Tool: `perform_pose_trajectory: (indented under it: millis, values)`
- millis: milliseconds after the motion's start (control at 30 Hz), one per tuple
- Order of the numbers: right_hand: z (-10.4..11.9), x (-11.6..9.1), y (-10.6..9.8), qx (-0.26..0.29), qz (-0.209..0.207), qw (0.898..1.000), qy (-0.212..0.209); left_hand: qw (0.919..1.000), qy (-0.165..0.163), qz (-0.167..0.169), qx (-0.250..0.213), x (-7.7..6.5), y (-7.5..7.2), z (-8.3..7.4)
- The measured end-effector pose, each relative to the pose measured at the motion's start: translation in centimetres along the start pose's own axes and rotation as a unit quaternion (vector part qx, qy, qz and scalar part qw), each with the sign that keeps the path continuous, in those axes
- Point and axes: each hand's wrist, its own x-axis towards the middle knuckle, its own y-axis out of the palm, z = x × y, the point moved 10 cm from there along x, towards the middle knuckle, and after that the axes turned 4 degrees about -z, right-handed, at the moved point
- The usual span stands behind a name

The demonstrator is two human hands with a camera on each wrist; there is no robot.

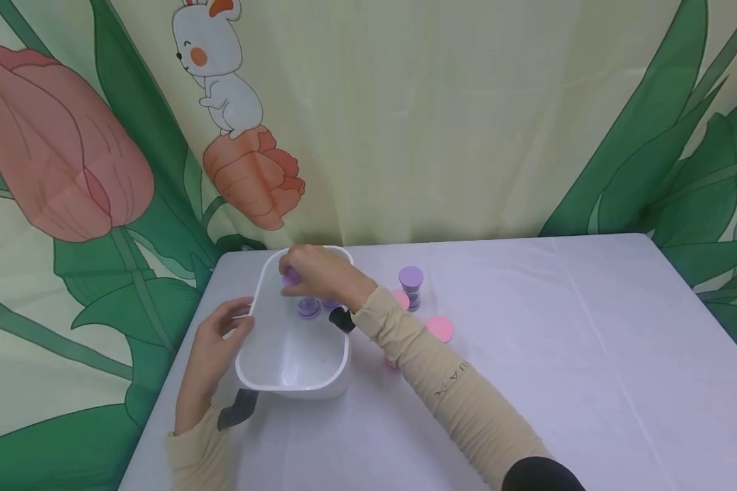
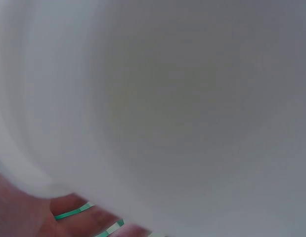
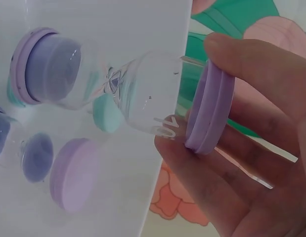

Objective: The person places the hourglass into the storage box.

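Observation:
My right hand [image 1: 322,273] is over the far part of a white plastic bin [image 1: 291,390]. It grips the purple end cap of an hourglass [image 3: 209,106]; the glass is marked 10 and purple sand lies in its far bulb. In the bin stand purple-capped hourglasses [image 1: 309,307], partly hidden by my right hand. A teal cap [image 3: 107,112] shows behind the held glass in the right wrist view. My left hand [image 1: 218,344] touches the bin's left side at the rim, fingers loosely extended. The bin's wall [image 2: 192,123] fills most of the left wrist view.
Right of the bin, a purple-capped hourglass [image 1: 411,276] stands on the white-covered table [image 1: 559,354]. Pink caps [image 1: 440,329] show near it, some partly behind my right sleeve [image 1: 442,375]. A printed curtain [image 1: 436,123] hangs beyond the table's far edge.

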Motion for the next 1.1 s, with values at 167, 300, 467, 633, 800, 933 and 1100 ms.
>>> perform_pose_trajectory:
  millis: [167,300,467,633,800,933,1100]
  values:
    - [0.3,0.8,0.8,0.012,0.006,1.0,-0.004,1.0,0.004,-0.002,-0.001,-0.1,-0.2,-0.1]
    - [0.8,1.1,1.3,0.018,0.014,1.0,-0.009,0.9999,0.005,-0.008,0.006,-0.2,-0.3,-0.1]
    - [1.1,1.4,1.9,0.011,0.027,1.0,-0.011,0.9999,0.007,-0.01,0.007,-0.2,-0.3,0.0]
    - [0.8,1.7,2.5,0.0,0.04,0.999,-0.004,0.9999,0.011,-0.007,0.003,0.0,-0.2,-0.4]
    - [0.4,1.8,3.6,-0.004,0.059,0.998,0.007,1.0,0.007,-0.004,0.004,0.1,-0.1,-0.6]
    - [0.5,1.8,4.2,-0.009,0.071,0.997,0.001,1.0,0.005,-0.004,0.007,0.0,-0.1,-0.5]
    - [1.0,1.8,4.7,-0.012,0.081,0.997,-0.01,0.9999,0.0,-0.004,0.013,-0.1,-0.1,-0.3]
